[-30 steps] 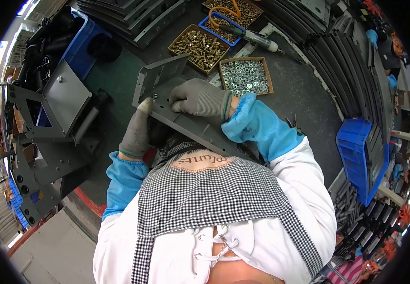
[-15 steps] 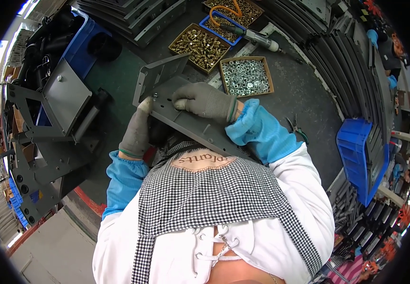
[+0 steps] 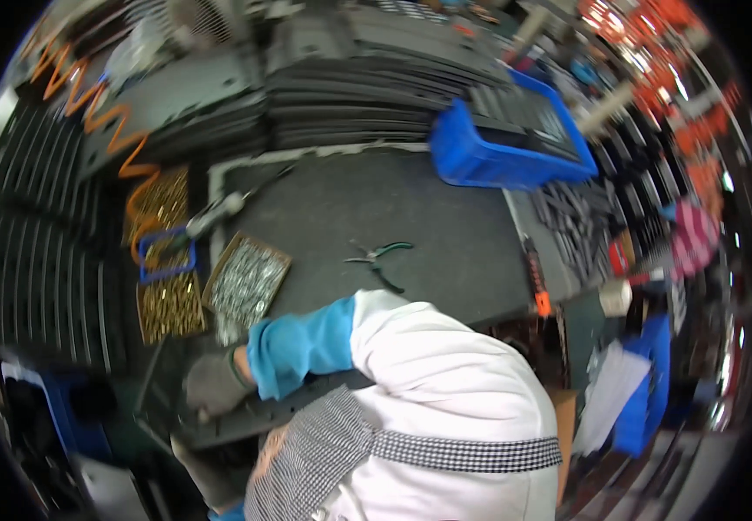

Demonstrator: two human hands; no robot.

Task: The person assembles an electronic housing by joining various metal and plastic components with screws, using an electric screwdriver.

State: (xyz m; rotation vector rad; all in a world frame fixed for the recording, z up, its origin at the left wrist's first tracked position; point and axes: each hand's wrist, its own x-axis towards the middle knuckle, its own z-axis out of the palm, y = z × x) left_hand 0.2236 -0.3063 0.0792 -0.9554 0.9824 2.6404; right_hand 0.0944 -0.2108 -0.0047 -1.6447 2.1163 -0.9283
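A dark grey metal bracket [image 3: 250,424] with a bent-up end lies in front of me at the lower left, partly behind my apron. My left hand [image 3: 204,476], in a grey glove, grips its near edge with the thumb up against the corner; the other fingers are hidden beneath. On the bracket's upper face rests my right hand [image 3: 217,386], gloved too, with its fingers curled down. Blur hides whatever small thing may be between those fingertips. An open box of silver nuts [image 3: 248,282] stands just beyond the right hand.
Boxes of brass-coloured fittings [image 3: 172,308] and a power driver [image 3: 215,213] with an orange coiled hose lie at the left. Green-handled pliers [image 3: 380,258] lie mid-table. A blue bin [image 3: 489,161] stands at the far edge, and an orange-tipped tool [image 3: 535,278] lies at the right.
The view has swung to the right, so the table, pliers and blue bin show more fully. Both hands stay at the bracket, now lower left and blurred.
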